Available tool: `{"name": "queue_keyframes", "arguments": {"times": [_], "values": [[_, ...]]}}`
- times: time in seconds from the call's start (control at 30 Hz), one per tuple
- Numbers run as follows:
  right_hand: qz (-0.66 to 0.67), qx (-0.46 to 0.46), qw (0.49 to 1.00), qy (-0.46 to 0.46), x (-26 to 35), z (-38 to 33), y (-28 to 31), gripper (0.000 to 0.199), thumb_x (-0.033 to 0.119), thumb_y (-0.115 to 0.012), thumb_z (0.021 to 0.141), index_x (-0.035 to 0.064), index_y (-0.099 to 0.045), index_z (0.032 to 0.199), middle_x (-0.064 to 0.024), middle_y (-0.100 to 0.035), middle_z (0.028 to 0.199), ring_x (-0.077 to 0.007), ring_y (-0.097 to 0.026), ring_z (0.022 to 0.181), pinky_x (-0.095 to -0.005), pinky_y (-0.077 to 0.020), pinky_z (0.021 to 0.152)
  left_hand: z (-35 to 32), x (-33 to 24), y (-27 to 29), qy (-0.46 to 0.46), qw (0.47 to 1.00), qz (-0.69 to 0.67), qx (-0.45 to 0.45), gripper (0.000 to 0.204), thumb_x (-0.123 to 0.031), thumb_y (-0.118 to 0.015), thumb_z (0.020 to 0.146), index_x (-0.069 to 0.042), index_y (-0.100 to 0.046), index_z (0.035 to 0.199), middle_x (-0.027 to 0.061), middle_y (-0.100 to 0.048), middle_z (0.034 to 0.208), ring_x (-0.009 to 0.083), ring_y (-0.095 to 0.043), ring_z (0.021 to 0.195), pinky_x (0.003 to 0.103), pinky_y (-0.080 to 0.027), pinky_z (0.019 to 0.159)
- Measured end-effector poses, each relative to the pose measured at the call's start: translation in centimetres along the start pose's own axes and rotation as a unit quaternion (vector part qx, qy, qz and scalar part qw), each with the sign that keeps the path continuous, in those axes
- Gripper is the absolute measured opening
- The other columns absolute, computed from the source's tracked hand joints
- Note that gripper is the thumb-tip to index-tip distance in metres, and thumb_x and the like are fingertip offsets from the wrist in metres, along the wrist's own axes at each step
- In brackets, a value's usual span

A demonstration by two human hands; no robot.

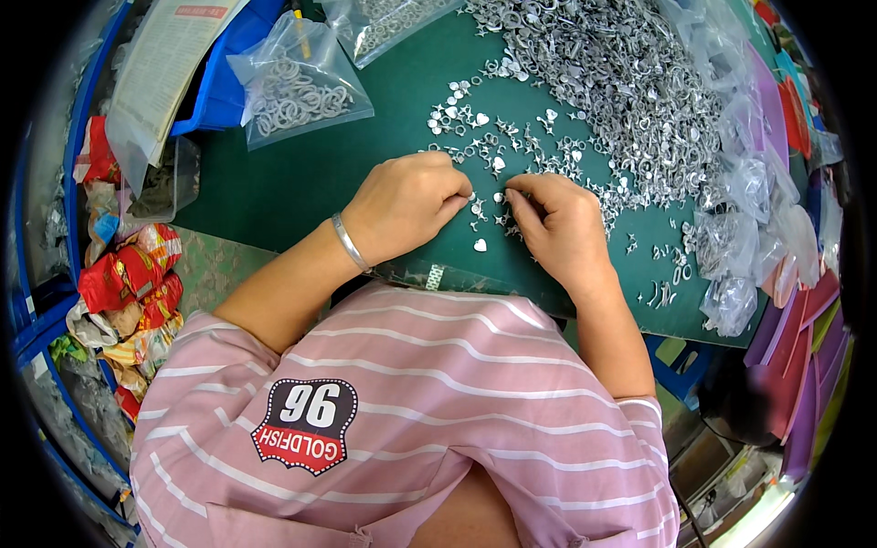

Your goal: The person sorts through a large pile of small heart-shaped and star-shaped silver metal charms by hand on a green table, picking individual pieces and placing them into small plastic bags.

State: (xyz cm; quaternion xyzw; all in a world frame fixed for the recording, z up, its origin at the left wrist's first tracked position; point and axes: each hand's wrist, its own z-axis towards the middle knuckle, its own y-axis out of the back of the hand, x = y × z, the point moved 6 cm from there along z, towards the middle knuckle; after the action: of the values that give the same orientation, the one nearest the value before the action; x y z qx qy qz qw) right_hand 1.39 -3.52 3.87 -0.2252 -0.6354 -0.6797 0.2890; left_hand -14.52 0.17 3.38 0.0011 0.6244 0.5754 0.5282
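Observation:
My left hand (408,206), a silver bangle (349,241) on its wrist, rests over the green tabletop (265,187) with its fingers curled in. Whatever those fingers hold, if anything, is hidden beneath them. Across a small gap, my right hand (565,225) has thumb and forefinger bent together at the edge of the scattered small silver metal charms (523,139). A tiny pale piece lies at its fingertips; whether it is gripped cannot be made out. Between the hands and nearer me is a single heart-shaped charm (480,245). Stars, rings and hearts show among the loose pieces.
A large heap of silver charms (630,100) covers the back right. Clear plastic bags (744,201) line the right edge. At the back left are a bag of rings (301,96), a blue bin (224,82) and a clear tub (174,187). Red wrappers (132,274) lie left.

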Motion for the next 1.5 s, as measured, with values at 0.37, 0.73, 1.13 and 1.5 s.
{"name": "queue_keyframes", "arguments": {"times": [0.37, 0.73, 1.13, 1.5], "values": [[0.203, 0.014, 0.975, -0.089, -1.4, -0.4, -0.5, 0.007, 0.008, -0.066, 0.082, 0.0019, -0.067, 0.086, -0.0051, -0.064, 0.072, -0.0135, -0.056, 0.055, -0.0267, -0.0449, 0.051, -0.2, -0.1, 0.0, 0.015, 1.0, 0.006, 0.005, 0.011, -0.007, -0.072, 0.075, -0.007, -0.069, 0.086, 0.0077, -0.059, 0.074, 0.0247, -0.06, 0.068, 0.033, -0.048, 0.06], [0.064, 0.021, 0.994, 0.081, 1.4, -0.4, -1.0, 0.01, 0.011, -0.067, 0.082, 0.0063, -0.069, 0.091, -0.0084, -0.066, 0.075, -0.023, -0.064, 0.064, -0.0329, -0.0513, 0.058, -0.9, 2.2, 0.1, 0.264, 0.789, -0.555, -0.014, 0.007, -0.007, -0.06, 0.086, -0.002, -0.061, 0.09, 0.0067, -0.059, 0.085, 0.0108, -0.054, 0.068, 0.021, -0.04, 0.049], [0.019, -0.025, 0.999, 0.025, -0.1, -0.2, 0.6, 0.008, 0.008, -0.067, 0.081, 0.0043, -0.069, 0.087, -0.013, -0.067, 0.08, -0.0303, -0.066, 0.07, -0.0372, -0.0534, 0.062, -0.5, -0.6, -0.2, 0.026, 0.999, -0.037, 0.018, 0.01, -0.007, -0.07, 0.079, -0.007, -0.071, 0.088, 0.0061, -0.059, 0.071, 0.0203, -0.06, 0.065, 0.032, -0.048, 0.059], [0.041, -0.02, 0.998, -0.05, -2.3, -3.3, 3.6, 0.007, 0.004, -0.069, 0.08, 0.0016, -0.069, 0.087, -0.0122, -0.065, 0.073, -0.023, -0.062, 0.061, -0.0317, -0.0485, 0.056, -0.2, -0.2, -1.1, 0.044, 0.999, -0.011, 0.023, 0.006, -0.007, -0.07, 0.079, -0.006, -0.069, 0.084, 0.0086, -0.059, 0.072, 0.0248, -0.059, 0.064, 0.033, -0.047, 0.058]]}}
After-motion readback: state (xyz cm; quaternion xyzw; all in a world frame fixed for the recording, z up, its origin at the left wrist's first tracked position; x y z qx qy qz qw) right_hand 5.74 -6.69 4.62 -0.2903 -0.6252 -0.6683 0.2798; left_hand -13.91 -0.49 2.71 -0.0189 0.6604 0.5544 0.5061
